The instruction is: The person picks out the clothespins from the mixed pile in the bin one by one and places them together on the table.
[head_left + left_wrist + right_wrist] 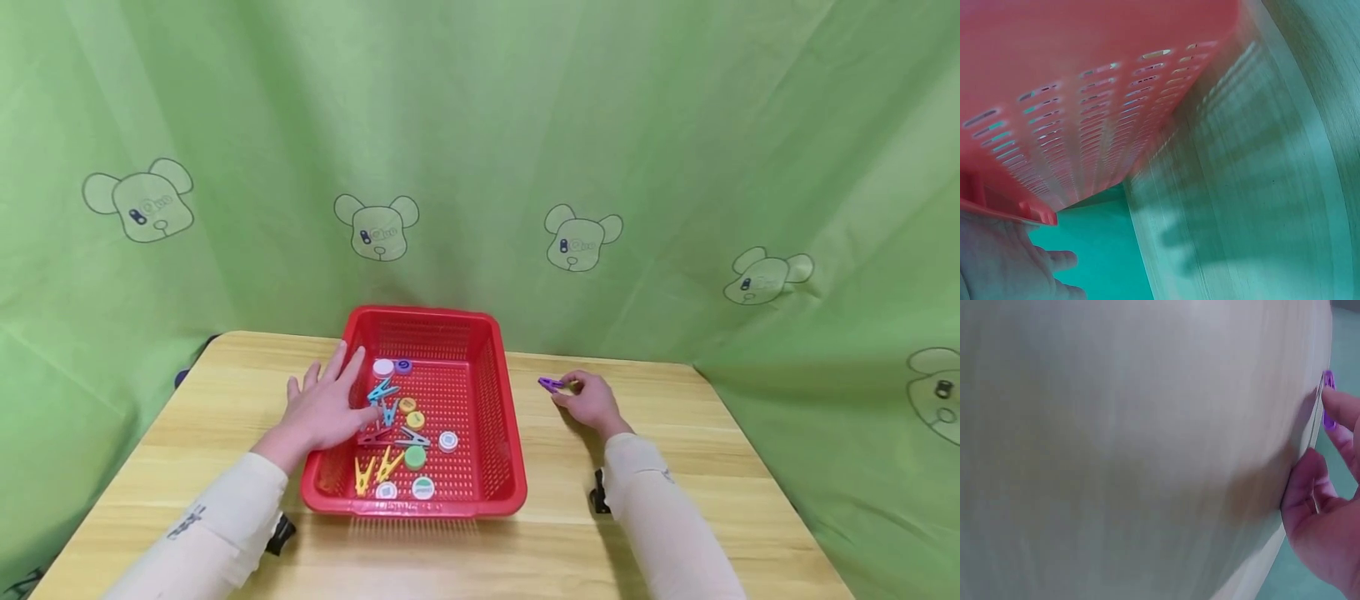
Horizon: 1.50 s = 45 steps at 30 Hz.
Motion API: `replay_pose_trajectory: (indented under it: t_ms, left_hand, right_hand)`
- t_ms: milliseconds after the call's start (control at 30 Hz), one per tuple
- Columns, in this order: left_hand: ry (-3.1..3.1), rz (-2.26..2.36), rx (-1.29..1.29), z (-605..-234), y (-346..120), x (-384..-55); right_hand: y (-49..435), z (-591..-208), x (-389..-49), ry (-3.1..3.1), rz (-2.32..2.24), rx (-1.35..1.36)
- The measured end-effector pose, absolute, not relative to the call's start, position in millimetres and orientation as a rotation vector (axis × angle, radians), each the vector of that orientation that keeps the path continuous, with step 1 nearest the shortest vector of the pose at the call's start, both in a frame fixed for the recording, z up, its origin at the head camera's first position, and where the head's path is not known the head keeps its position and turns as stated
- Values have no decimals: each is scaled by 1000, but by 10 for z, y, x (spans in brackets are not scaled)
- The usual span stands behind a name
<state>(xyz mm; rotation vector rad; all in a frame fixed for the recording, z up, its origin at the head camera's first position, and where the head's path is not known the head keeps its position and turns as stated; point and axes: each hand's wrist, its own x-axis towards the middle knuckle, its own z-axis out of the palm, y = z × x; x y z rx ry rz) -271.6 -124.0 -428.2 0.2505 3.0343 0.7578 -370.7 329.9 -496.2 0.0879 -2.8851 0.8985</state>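
Note:
My right hand [592, 402] is low over the wooden table, right of the basket. Its fingertips hold a purple clothespin [550, 384], which also shows at a finger in the right wrist view [1329, 381]. A small yellowish bit shows by those fingers, too small to tell. With fingers spread, my left hand [326, 408] lies across the left rim of the red basket [512, 467], its thumb reaching over the inside. Beneath and beside that thumb are blue clothespins [383, 390], a dark red one [373, 437], a grey one [413, 438] and yellow ones [387, 464].
Round caps lie in the basket too: a green one [415, 457], a yellow one [415, 420], a purple one [403, 367] and several white ones. The wooden table [675, 467] runs back to a green curtain [480, 167] with bear-face prints.

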Motion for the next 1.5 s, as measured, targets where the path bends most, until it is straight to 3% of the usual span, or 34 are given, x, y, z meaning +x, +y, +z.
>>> replay_pose_trajectory:
  t_ms: [733, 1500]
  left_hand:
    - [3033, 775, 260, -4306, -1230, -2715]
    - [3040, 748, 242, -4315, -1245, -2740]
  right_hand:
    - [2928, -4980, -3659, -2866, 874, -497]
    - [2901, -4873, -3619, -2843, 961, -480]
